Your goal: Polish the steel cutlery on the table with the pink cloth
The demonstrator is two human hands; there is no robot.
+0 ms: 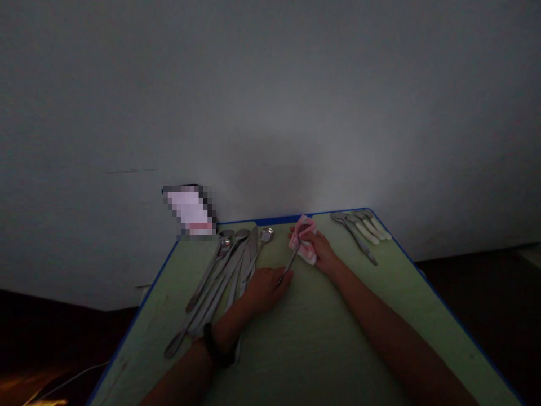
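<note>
Between my hands is a metal spoon (291, 258), tilted over the table. My left hand (267, 288), with a dark band on its wrist, grips the lower end of the handle. Around the spoon's bowl, my right hand (319, 251) presses a pink and white cloth (308, 254). Left of my left hand, and partly under that arm, lies a spread of metal spoons and knives (224, 276). To the right of my right hand rest several more spoons (357, 237), some with white handles.
A green table (321, 349) with a blue edge stands against a grey wall (270, 101). At the table's back left corner a phone-like device (190, 210), blurred out, leans by the wall. A thin white cable (80, 373) shows at the lower left.
</note>
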